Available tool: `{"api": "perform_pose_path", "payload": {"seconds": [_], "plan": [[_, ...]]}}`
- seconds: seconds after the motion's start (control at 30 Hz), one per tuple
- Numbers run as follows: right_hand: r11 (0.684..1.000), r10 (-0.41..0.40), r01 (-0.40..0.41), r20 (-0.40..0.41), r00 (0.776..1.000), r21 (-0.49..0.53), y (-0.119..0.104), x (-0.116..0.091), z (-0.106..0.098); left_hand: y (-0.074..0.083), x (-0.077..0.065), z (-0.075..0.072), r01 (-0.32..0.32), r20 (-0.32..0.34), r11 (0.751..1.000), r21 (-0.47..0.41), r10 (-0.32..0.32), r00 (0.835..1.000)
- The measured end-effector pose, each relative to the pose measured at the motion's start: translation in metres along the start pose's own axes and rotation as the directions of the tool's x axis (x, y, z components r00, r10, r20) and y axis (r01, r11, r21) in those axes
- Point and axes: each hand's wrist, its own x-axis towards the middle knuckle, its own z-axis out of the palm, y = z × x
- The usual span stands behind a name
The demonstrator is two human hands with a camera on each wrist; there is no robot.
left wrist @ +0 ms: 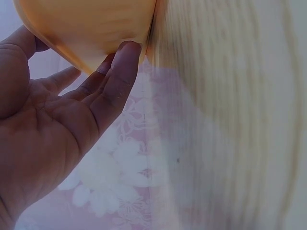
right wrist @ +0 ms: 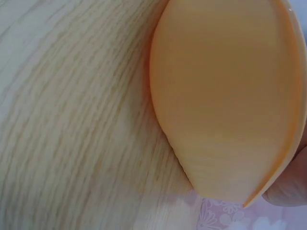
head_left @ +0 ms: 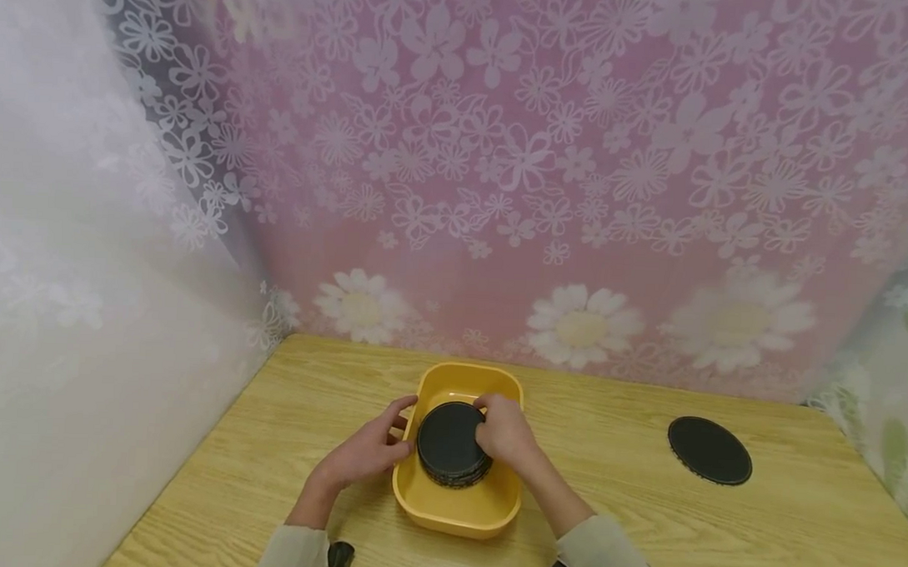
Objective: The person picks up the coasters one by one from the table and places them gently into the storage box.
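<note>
A yellow plastic basin [head_left: 457, 517] stands on the table, with a stack of round black coasters [head_left: 450, 440] inside it. Stitching runs along the coasters' edges. My right hand [head_left: 503, 431] reaches over the basin's right wall and grips the stack at its right edge; how many coasters it holds I cannot tell. In the right wrist view, only part of a finger [right wrist: 290, 184] shows beyond the basin wall [right wrist: 225, 96]. My left hand [head_left: 366, 447] touches the basin's left side, its fingers [left wrist: 120, 72] spread along the outer wall in the left wrist view.
One more black coaster [head_left: 709, 451] lies flat on the wood-grain table [head_left: 597, 480], to the right of the basin. A pink flowered cloth [head_left: 502, 193] hangs behind the table, and a whitish one [head_left: 85, 304] hangs along the left side.
</note>
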Motion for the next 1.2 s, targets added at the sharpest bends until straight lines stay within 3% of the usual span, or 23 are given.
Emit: {"api": "perform_pose_path", "payload": {"seconds": [0.23,0.5,0.87,0.93,1.07,1.2], "plan": [[0.996,0.017,-0.017,0.001,1.0,-0.091,0.0,-0.002,0.005,-0.001,-0.001,0.005,-0.002,0.008,1.0,-0.004,0.002,1.0],[0.963,-0.014,0.014,0.003,1.0,-0.27,-0.001,-0.007,0.005,0.0,-0.001,0.006,-0.002,0.001,1.0,-0.026,0.002,1.0],[0.958,-0.06,0.051,-0.023,0.998,-0.282,0.003,-0.009,0.009,-0.001,-0.001,0.005,-0.011,0.0,1.0,-0.004,0.011,1.0],[0.967,-0.074,0.065,-0.028,0.997,-0.247,0.003,-0.01,0.008,-0.001,-0.001,0.005,-0.007,-0.004,1.0,-0.006,0.007,1.0],[0.994,-0.091,0.088,-0.048,0.995,-0.072,0.003,-0.014,0.002,0.0,-0.001,0.004,-0.006,-0.008,1.0,-0.004,0.006,1.0],[0.98,-0.073,0.097,-0.142,0.987,0.172,0.007,-0.019,-0.011,0.003,-0.001,0.003,-0.005,-0.008,1.0,-0.012,0.005,1.0]]}}
